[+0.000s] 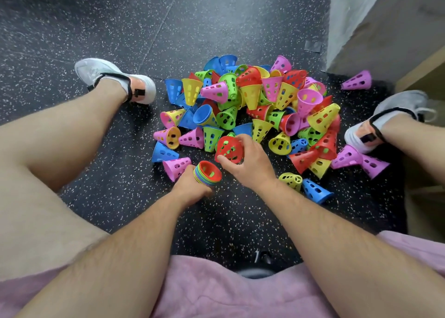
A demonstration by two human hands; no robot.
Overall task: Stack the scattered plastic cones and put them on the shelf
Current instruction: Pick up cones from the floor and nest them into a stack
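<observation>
A heap of perforated plastic cones (255,105) in red, yellow, green, blue and pink lies on the dark floor between my feet. My left hand (192,185) grips a nested stack of cones (208,173), held mouth-up with a red cone innermost and several coloured rims showing. My right hand (250,163) holds a single red cone (228,149) just above and right of the stack, at the near edge of the heap. A lone pink cone (357,80) lies apart at the far right.
I sit on speckled black rubber flooring (120,23) with legs spread, a grey shoe (113,79) left and another shoe (385,120) right. A grey wall corner (373,23) and a wooden edge (423,72) stand at the upper right.
</observation>
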